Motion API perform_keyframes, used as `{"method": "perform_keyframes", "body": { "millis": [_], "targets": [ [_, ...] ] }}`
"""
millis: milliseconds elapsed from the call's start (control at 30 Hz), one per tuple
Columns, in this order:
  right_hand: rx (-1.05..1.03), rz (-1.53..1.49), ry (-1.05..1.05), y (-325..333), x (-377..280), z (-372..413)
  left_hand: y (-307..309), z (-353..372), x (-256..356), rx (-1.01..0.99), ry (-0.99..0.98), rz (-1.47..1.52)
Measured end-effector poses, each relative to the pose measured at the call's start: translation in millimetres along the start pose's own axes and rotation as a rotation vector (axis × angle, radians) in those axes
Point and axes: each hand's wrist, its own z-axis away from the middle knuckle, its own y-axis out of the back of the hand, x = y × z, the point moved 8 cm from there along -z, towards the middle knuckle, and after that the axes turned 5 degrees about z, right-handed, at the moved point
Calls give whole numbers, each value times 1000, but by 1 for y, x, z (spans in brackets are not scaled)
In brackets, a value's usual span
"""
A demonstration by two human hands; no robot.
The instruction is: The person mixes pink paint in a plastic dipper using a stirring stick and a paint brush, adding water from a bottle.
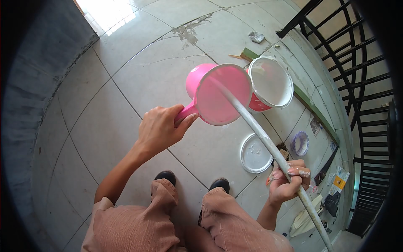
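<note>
My left hand point(161, 128) is closed around the short handle of a pink water dipper point(210, 101), whose round mouth faces me. In my right hand point(289, 185) is a long, whitish pole point(260, 132), gripped partway along, with white smears on the fingers. The pole slants up to the left, and its far end overlaps the inside of the dipper. Just right of the dipper stands a red-and-white bucket point(273, 82), its inner wall coated white. A round white lid point(254, 155) lies on the floor below the bucket.
A roll of purple-edged tape point(300, 143) lies near a long green strip point(317, 115) on the right. Black metal railing point(365, 92) lines that side. A cream cloth point(306, 216) and small litter are beside my right arm. Left is a grey wall point(46, 54).
</note>
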Motion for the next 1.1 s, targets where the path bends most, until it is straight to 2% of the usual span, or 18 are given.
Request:
{"method": "perform_keyframes", "body": {
  "millis": [200, 300, 433, 467, 533, 633, 733, 933, 1033, 1100],
  "targets": [
    [-56, 11, 86, -2, -18, -8, -3, -1, -4, -47, 42, -12],
    [-192, 193, 177, -9, -18, -9, -3, 0, -3, -45, 33, -29],
    [-198, 168, 60, -8, -3, -3, -17, 4, -13, -71, 60, 16],
    [-259, 202, 129, -12, -1, -1, -24, 6, -19, -91, 79, 35],
    [-274, 195, 81, -17, 3, 4, -39, 10, -33, -131, 120, 110],
    [-305, 195, 50, -19, 4, 4, -65, 18, -55, -220, 156, 256],
    [-337, 218, -20, -21, 7, -3, -95, 25, -77, -406, 190, 327],
    [-412, 237, -111, -30, 13, -9, -132, 39, -100, -675, 365, 657],
    [-426, 207, -138, -34, 12, -10, -137, 50, -97, -762, 469, 791],
    [-412, 174, -128, -33, 9, -11, -134, 51, -94, -713, 460, 810]
  ]
}}
